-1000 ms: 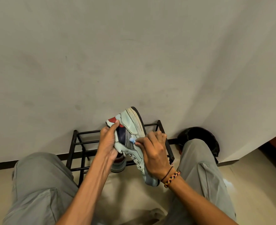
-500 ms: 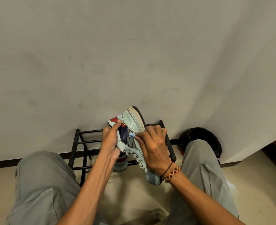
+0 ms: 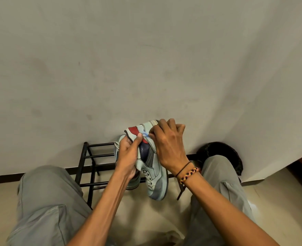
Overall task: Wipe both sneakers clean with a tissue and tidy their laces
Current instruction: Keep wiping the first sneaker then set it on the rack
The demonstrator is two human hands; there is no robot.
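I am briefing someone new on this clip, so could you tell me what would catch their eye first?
At centre, a pale sneaker with a red heel patch is held up, toe down, gripped by the left hand while the right hand presses a small bluish tissue near its heel. Behind stands a black metal rack against a bare wall.

1. No words, numbers, brand names or signs can be read anywhere.
2. The sneaker (image 3: 151, 167) has red, dark blue and grey patches, but no letters or logo show on it.
3. The wall (image 3: 146, 59) has only smudges, no writing.
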